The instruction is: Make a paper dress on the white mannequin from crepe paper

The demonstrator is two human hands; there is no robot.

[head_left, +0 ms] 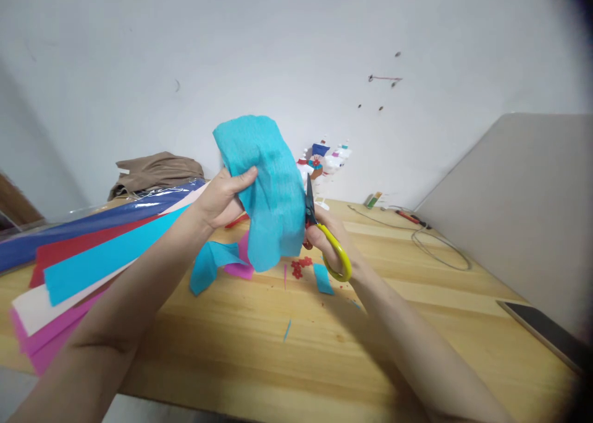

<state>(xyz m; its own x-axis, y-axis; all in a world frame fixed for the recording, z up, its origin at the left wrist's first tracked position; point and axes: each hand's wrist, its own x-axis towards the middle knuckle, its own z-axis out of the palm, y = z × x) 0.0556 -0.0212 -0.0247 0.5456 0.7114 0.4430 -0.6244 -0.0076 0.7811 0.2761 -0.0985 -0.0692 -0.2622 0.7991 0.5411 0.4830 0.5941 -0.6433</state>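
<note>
One piece of turquoise crepe paper [273, 191] hung above the worktop [222, 349], pinched in our left grip [225, 197], while our right grip [341, 231] clasped yellow-handled scissors [310, 208] at the paper's right edge

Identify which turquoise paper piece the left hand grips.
The large, wavy sheet, pinched in the left hand beside the scissors; the small rectangle lies on the table, and the long strip lies among coloured sheets at left.

A rumpled brown cloth [160, 171] lies at the back left of the bench [222, 355]; a thin cable [471, 264] loops at right, beyond a dark-screened device [546, 331].
</note>
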